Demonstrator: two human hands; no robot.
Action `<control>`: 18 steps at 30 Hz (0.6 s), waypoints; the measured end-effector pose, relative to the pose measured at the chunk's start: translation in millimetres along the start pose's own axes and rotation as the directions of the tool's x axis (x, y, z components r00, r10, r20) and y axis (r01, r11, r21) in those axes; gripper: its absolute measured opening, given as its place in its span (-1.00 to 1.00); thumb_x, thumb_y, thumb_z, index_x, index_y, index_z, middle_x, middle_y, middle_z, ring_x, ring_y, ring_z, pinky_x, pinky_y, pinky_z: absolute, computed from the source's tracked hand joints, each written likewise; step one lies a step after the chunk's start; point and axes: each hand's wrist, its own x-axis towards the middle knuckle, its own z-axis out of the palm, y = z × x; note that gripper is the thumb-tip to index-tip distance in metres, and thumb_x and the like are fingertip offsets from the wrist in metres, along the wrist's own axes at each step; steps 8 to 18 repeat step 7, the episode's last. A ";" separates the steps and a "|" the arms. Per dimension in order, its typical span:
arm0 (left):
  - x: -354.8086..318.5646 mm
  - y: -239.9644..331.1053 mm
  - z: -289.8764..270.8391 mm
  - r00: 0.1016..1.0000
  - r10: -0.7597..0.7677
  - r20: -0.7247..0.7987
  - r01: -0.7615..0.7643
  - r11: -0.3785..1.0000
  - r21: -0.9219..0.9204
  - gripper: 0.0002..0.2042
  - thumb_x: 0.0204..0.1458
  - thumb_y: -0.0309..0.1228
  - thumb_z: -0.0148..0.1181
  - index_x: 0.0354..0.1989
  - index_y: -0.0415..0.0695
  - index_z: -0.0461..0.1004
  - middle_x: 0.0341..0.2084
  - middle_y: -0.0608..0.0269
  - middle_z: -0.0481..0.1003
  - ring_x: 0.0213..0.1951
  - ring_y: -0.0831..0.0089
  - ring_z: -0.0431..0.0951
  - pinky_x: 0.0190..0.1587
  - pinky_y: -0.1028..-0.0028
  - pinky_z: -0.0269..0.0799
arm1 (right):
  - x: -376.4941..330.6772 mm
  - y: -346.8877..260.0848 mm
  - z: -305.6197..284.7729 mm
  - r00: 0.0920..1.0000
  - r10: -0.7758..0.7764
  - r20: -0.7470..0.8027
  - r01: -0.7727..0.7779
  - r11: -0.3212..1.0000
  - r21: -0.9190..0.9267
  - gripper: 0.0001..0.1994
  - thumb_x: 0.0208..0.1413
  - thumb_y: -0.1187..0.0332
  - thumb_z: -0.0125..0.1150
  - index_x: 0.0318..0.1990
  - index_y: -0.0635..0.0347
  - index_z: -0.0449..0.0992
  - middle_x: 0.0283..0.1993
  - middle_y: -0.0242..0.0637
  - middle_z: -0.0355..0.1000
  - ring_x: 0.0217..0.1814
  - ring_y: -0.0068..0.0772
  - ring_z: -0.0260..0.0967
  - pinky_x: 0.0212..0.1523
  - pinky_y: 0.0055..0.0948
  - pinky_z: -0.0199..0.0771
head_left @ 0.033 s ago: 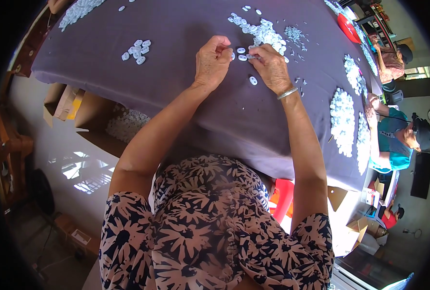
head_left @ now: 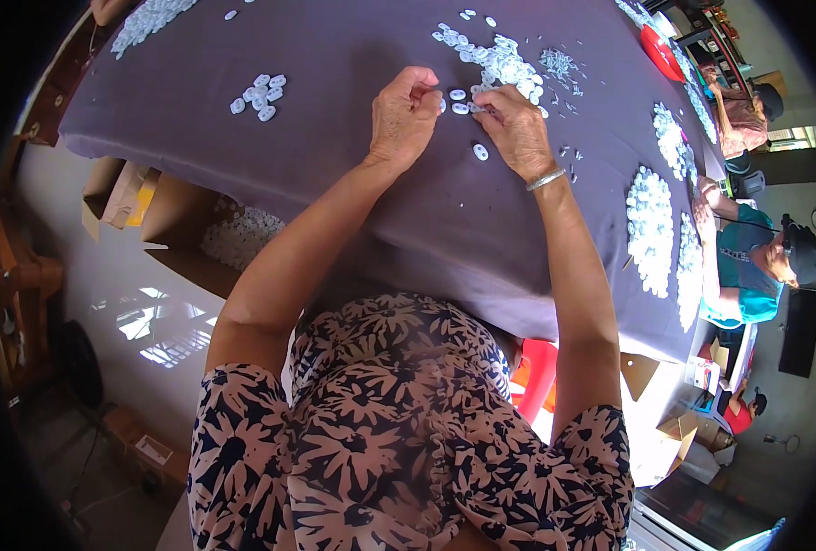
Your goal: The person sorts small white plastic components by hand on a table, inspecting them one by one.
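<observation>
Above the dark cloth my left hand (head_left: 402, 115) is curled, thumb and fingertips pinched together. A small white oval piece (head_left: 442, 106) shows at those fingertips. My right hand (head_left: 515, 129), with a silver bangle at its wrist, pinches over another pale piece that its fingers mostly hide. Between the hands lie two white oval pieces with dark spots (head_left: 459, 108), and one more oval piece (head_left: 480, 152) rests nearer to me. Just beyond my right hand spreads a heap of white oval pieces (head_left: 507, 69), with a scatter of tiny thin pins (head_left: 559, 64) beside it.
A small group of white ovals (head_left: 261, 95) lies to the left. Large piles (head_left: 649, 230) line the table's right side, near a red bowl (head_left: 662, 55). An open cardboard box (head_left: 183, 220) of white pieces stands below the left edge. Co-workers (head_left: 748, 257) sit on the right.
My right hand's fingertips have shifted very slightly. Otherwise nothing has visibly moved.
</observation>
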 end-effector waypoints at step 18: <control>-1.4 -5.0 1.0 0.988 0.105 0.114 -0.125 0.974 0.188 -0.87 0.00 -0.55 0.12 -0.26 -0.21 0.43 -0.46 0.33 0.45 -0.44 0.60 0.46 -0.34 0.58 0.45 | -17.9 12.6 -3.6 0.994 0.070 -0.090 -0.063 0.995 0.072 -0.81 -0.08 0.55 0.25 -0.24 0.22 0.51 -0.33 -0.28 0.47 -0.35 -0.41 0.48 -0.30 -0.50 0.47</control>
